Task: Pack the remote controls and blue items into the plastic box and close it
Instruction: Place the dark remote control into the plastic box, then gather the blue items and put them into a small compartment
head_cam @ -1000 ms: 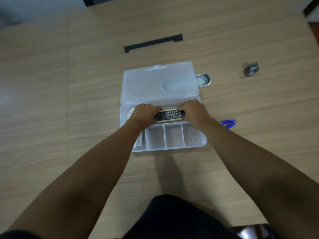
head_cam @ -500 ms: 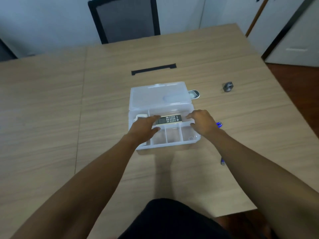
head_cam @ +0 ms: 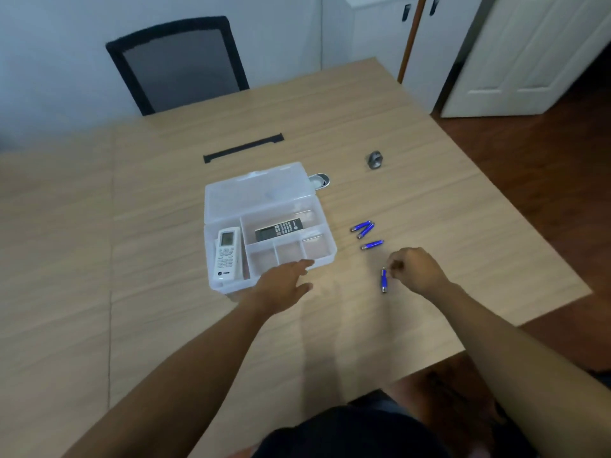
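batteries, or so the small blue cylindrical items with metal ends look to me: one [head_cam: 384,280] lies nearest, just left of my right hand [head_cam: 413,271], and three more [head_cam: 367,233] sit further out, right of the clear plastic compartment box [head_cam: 325,259]. i judge them light, stiff and smooth, apt to roll, so each wants a pinch across its middle with thumb and forefinger. my right hand is curled over the near one, fingertips drawn together just beside its far end; i cannot tell whether they already touch it. my left hand [head_cam: 281,285] hangs flat and spread, palm down, at the box's near edge, fingers reaching over the rim. inside, the white remote control [head_cam: 227,252] lies in the left compartment and the black remote control [head_cam: 278,229] in the long far one. the lid [head_cam: 251,196] stands open on the far side.
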